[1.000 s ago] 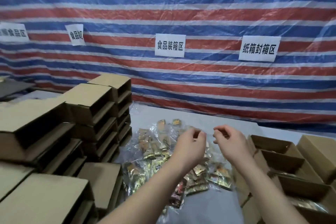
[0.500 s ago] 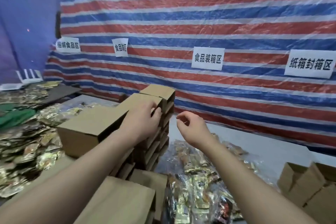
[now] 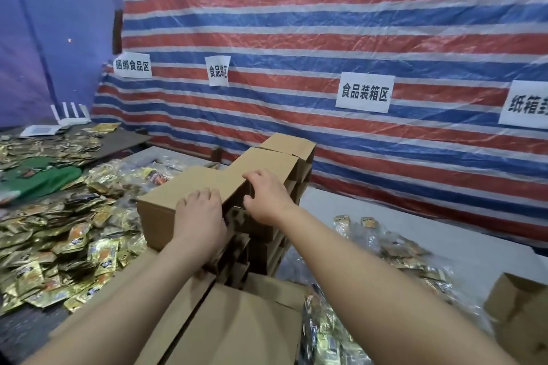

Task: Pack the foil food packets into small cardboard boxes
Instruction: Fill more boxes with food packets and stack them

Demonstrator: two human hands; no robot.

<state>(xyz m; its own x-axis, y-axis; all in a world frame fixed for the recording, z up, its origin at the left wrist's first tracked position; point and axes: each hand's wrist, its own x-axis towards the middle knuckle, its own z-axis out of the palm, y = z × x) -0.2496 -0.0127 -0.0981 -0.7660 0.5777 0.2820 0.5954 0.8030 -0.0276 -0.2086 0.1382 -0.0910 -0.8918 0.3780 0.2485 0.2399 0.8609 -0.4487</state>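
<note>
Stacked boxes [image 3: 189, 187] at centre — loose packets [image 3: 59, 234] left, bagged packets [image 3: 397, 249] right.

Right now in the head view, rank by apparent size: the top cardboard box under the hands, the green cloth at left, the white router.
1. Top cardboard box, though nearness inflates it.
2. Green cloth, partly hidden by packets.
3. White router, farthest away.

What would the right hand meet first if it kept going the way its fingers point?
The right hand already touches the top cardboard box of the stack, its fingers over the upper edge. Further on, it would likely slide along that box's top; depth is unclear.
</note>
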